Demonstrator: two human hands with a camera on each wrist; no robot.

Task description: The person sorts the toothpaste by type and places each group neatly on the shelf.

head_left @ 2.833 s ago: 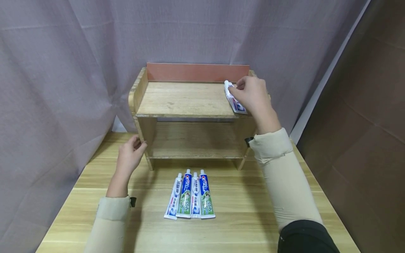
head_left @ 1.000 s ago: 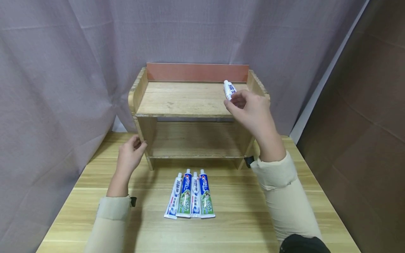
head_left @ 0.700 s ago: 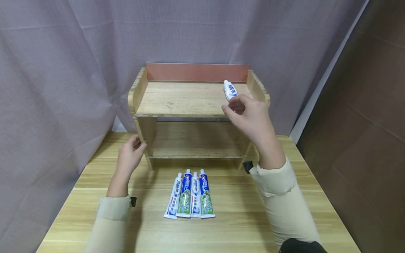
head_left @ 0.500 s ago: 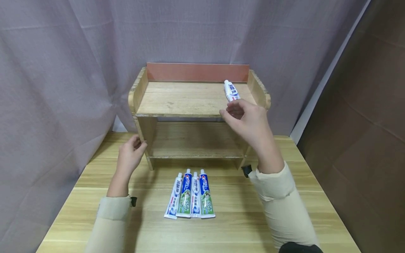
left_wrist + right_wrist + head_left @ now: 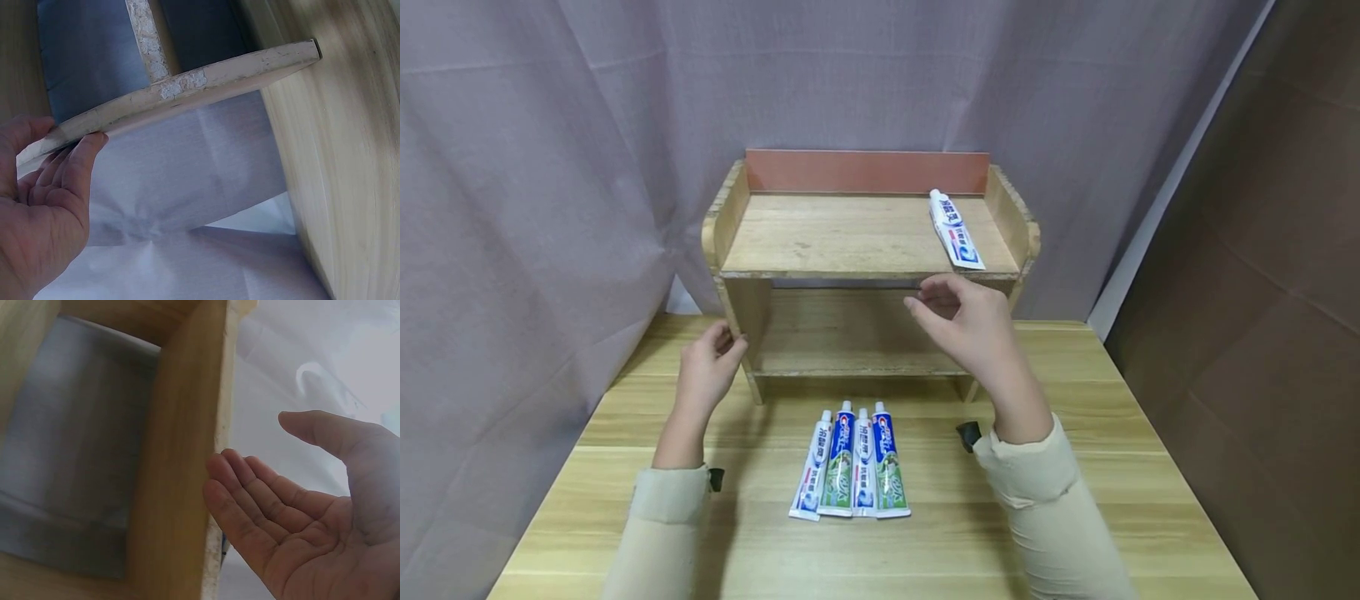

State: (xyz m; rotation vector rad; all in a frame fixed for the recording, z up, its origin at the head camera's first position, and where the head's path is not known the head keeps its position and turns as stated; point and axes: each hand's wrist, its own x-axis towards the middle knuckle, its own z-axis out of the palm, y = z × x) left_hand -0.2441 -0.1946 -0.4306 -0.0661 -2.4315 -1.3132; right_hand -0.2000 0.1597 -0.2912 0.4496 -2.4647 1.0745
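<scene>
The far-right toothpaste tube (image 5: pixel 957 233) is seemingly placed, the wooden rack (image 5: pixel 827 237) pinched by the left hand (image 5: pixel 707 368), the right hand (image 5: pixel 972 325), loose-fingered and empty, apparently needed at the near tubes (image 5: pixel 841 467).

The person wore pale cream sleeves; the right sleeve (image 5: pixel 1052 533) creased in soft folds and the left sleeve (image 5: pixel 651 550) looked smoother. The left cuff (image 5: pixel 668 496) and right cuff (image 5: pixel 1028 468) were thick bands at the far ends. A small black piece (image 5: pixel 717 479) jutted rightward from the left cuff, a dark block (image 5: pixel 969 435) leftward from the right. The left hand (image 5: pixel 709 367) and right hand (image 5: pixel 967 325) were bare.
</scene>
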